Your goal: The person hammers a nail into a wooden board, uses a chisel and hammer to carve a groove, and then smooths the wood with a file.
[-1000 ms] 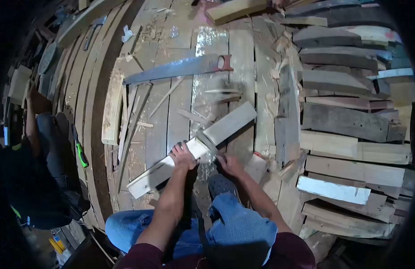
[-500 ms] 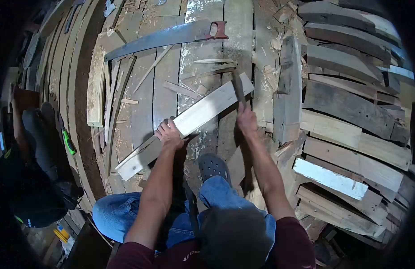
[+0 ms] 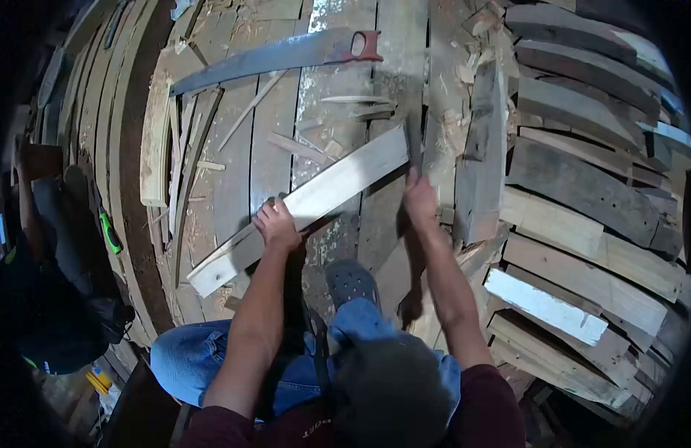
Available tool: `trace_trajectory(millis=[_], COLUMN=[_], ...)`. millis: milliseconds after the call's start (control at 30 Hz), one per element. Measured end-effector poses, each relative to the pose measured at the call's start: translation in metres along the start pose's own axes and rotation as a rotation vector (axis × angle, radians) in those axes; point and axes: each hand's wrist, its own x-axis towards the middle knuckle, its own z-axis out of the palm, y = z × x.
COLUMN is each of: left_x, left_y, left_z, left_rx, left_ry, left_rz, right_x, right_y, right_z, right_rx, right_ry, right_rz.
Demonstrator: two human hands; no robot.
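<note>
Nearest, a grey clog [image 3: 351, 282] is sitting on the board floor [image 3: 241, 172]. Just past it the left hand [image 3: 278, 225] is gripping the pale plank [image 3: 338, 183], fingers curling over its edge. The plank is lying diagonally mid-floor. The right hand [image 3: 421, 200] is clutching a blurry dark blade [image 3: 414, 149], fingers wrapping tight round it, at the plank's far end. 1 handsaw [image 3: 286, 54] is lying toward the floor's far edge, and stacked boards [image 3: 577, 187] are sitting along the right.

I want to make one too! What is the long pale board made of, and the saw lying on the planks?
The board looks like bare, unpainted wood: pale and matte. The saw seems to have a dull grey metal blade, likely steel; its reddish handle could be painted wood or plastic, I cannot tell.
</note>
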Motion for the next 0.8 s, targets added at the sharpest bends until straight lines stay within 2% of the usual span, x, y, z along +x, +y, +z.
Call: trace_trajectory(millis=[67, 100, 133, 233, 267, 367, 400, 600, 700, 767, 800], left_x=[0.003, 0.003, 0.002, -0.001, 0.000, 0.000, 0.002, 0.006, 0.006, 0.002, 0.004], left_y=[0.002, 0.001, 0.003, 0.000, -0.001, 0.001, -0.003, 0.002, 0.001, 0.008, 0.013], left_z=[-0.001, -0.003, -0.005, 0.002, 0.005, 0.002, 0.010, 0.004, 0.005, -0.012, -0.027], left_rx=[0.011, 0.022, 0.042, 0.085, 0.084, 0.057, 0.079, 0.121, 0.114, 0.077, 0.061], left_ry=[-0.052, -0.081, -0.089, 0.062, 0.076, 0.024, 0.072, -0.057, -0.112, -0.138, -0.260], left_rz=[-0.014, -0.026, -0.040, 0.020, 0.017, -0.006, 0.010, -0.058, -0.068, -0.080, -0.112], right_x=[-0.037, -0.050, -0.058, -0.055, -0.053, -0.050, -0.046, -0.045, -0.037, -0.041, -0.043], right_y=[-0.004, -0.013, -0.018, -0.011, -0.009, -0.004, 0.004, 0.008, 0.019, 0.011, 0.007], right_z=[0.022, 0.024, 0.031, 0.046, 0.047, 0.044, 0.052, 0.056, 0.064, 0.046, 0.037], right_rx=[0.024, -0.025, 0.016, 0.092, 0.037, 0.022, 0.057, 0.025, 0.150, 0.183, 0.202], right_ry=[-0.056, -0.226, -0.248, -0.165, -0.196, -0.192, -0.189, -0.157, -0.178, -0.210, -0.221], right_rz=[-0.281, -0.232, -0.133, -0.185, -0.143, -0.208, -0.241, -0.246, -0.281, -0.291, -0.307])
